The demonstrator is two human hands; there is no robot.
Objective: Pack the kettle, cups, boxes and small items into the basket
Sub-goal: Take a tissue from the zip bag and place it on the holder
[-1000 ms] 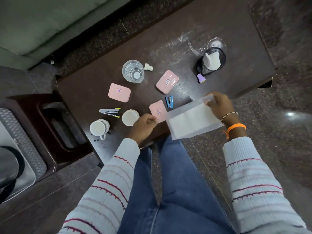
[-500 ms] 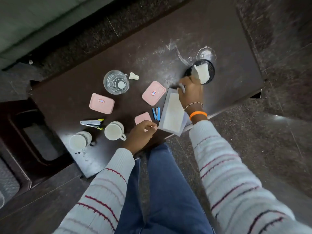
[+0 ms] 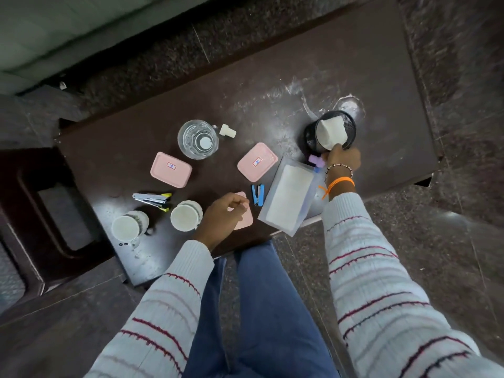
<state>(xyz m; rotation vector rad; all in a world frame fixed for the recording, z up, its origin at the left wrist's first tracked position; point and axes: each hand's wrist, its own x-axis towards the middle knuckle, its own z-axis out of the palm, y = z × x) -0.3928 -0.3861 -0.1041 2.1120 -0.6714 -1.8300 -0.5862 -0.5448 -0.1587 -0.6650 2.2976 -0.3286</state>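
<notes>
A: Since the dark table (image 3: 354, 66) carries everything, start there. Why is it all spread flat?

B: My guess is so each piece can be reached in turn. The biggest loose thing is the clear pouch (image 3: 289, 199) with a white sheet inside, lying at the near edge and partly overhanging it, just beside the right wrist.

A: And the basket?

B: The black mesh basket (image 3: 350, 124) stands at the far right of the table, tipped a little toward the camera, with a folded white paper (image 3: 331, 132) already inside. The right hand (image 3: 343, 159) is at its near rim, fingers pinched on the lower corner of that paper, likely seating it or steadying the basket. A small purple item (image 3: 315, 160) sits touching the basket's foot.

A: The other hand?

B: The left hand (image 3: 222, 211) rests loosely curled over a small pink box (image 3: 246, 218) near the front edge; I cannot tell whether it grips it.

A: What remains unpacked?

B: A glass cup (image 3: 197, 139), two more pink boxes (image 3: 171, 169) and (image 3: 257, 162), two white cups (image 3: 186, 215) and (image 3: 128, 226), a silver stapler (image 3: 151, 199), a white stopper (image 3: 227, 130) and a blue clip (image 3: 257, 194). I see no kettle. The basket looks narrow, so the boxes may need standing on edge.
</notes>
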